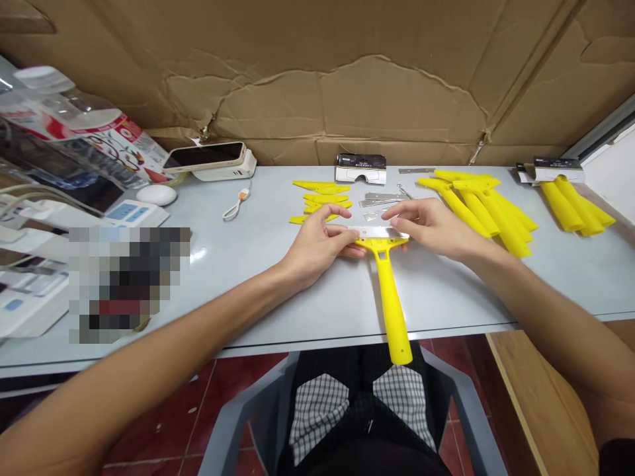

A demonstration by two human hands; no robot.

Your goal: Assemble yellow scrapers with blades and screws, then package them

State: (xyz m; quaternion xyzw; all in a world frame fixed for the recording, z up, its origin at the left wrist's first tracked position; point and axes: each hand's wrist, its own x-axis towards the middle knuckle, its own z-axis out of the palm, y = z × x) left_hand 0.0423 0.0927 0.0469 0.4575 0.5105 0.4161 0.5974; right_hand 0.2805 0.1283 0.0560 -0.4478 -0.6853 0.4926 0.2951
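Observation:
A yellow scraper handle [391, 304] points toward me, its wide head held over the table. Along that head lies a flat metal blade [374, 232]. My left hand [322, 241] grips the left end of the scraper head and blade, thumb on top and fingers beneath. My right hand [429, 228] is at the right end, its thumb and index finger closed on the blade there, with a fingertip showing underneath. Just beyond the hands are loose metal blades [381, 197] and several flat yellow pieces [322, 188].
Yellow handles [471, 208] are piled on the right, with more handles [565, 205] beside a box farther right. A small black and white box [361, 169] stands at the back. Leftward are a phone [206, 157], a white mouse [157, 194] and a bottle [94, 125].

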